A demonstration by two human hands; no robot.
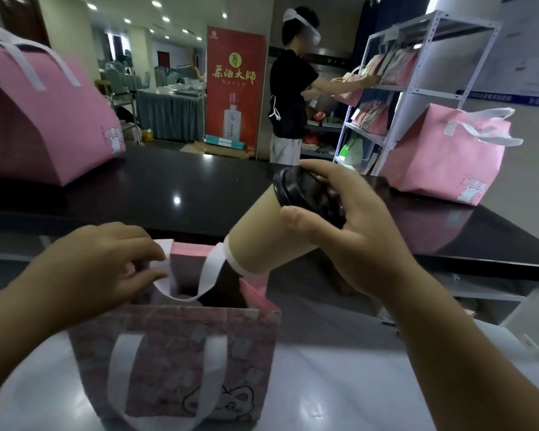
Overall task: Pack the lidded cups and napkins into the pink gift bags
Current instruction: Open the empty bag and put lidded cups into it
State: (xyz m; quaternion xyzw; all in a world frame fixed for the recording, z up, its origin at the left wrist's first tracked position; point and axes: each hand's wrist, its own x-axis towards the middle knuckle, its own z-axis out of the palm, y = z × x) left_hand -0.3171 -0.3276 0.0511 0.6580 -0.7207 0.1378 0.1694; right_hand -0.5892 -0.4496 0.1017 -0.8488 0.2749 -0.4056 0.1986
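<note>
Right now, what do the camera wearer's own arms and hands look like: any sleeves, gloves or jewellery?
Both are bare. The left hand and right hand wear no gloves or visible rings. The left forearm and right forearm show no sleeve, watch or bracelet up to the picture's edge.

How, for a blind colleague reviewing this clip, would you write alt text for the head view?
The right hand tilts a black-lidded brown cup base-first over an open pink gift bag, whose white handle the left hand pinches.

Banner [235, 85]: red, stood behind the dark desk [168, 181].
Rack [417, 88]: white metal, set at right.
Person [288, 88]: seen standing beside the rack.
</note>
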